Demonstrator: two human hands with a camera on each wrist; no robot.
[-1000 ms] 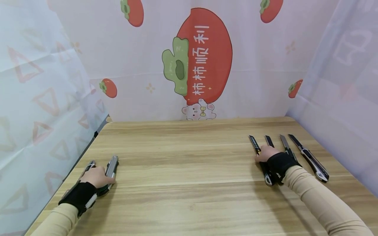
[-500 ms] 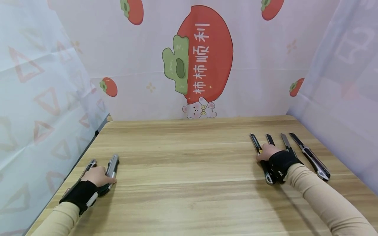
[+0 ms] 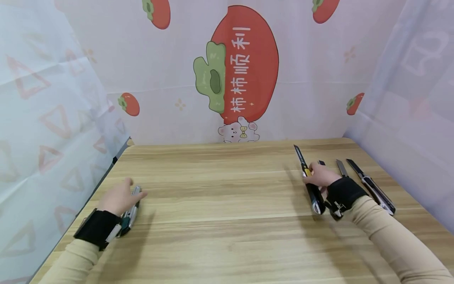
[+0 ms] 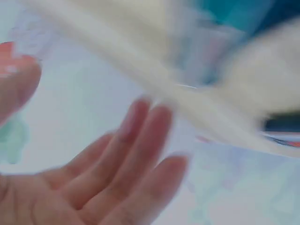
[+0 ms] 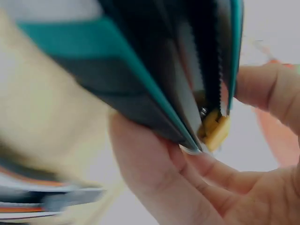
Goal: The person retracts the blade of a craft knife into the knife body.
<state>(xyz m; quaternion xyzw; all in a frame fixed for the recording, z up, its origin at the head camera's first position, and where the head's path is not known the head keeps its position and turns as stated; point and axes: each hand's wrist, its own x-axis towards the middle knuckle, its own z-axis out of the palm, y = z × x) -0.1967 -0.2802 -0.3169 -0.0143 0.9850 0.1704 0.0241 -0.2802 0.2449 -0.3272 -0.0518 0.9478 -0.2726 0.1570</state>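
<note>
My right hand (image 3: 322,175) grips a utility knife (image 3: 313,198), black with a yellow part, tilted with its dark blade pointing to the back of the table. The knife's shadow falls apart from it on the wood. From the right wrist view, thumb and fingers pinch its teal-edged black body (image 5: 154,112) near the yellow piece (image 5: 218,133). At the left, my left hand (image 3: 117,199) hovers with fingers extended, holding nothing. Below and beside it lies a silver and green utility knife (image 3: 129,217), partly covered by the hand. Bare, spread fingers (image 4: 154,136) show in the left wrist view.
Right of my right hand lie more utility knives: a long black and silver one (image 3: 377,192), one with a grey blade (image 3: 342,168), and one whose dark tip (image 3: 321,162) peeks past the hand. The wooden table (image 3: 227,205) is bordered by printed curtains (image 3: 170,71).
My left hand has risen off the knives at the left and its fingers have straightened. My right hand has raised the black and yellow knife, tilting it up off the table.
</note>
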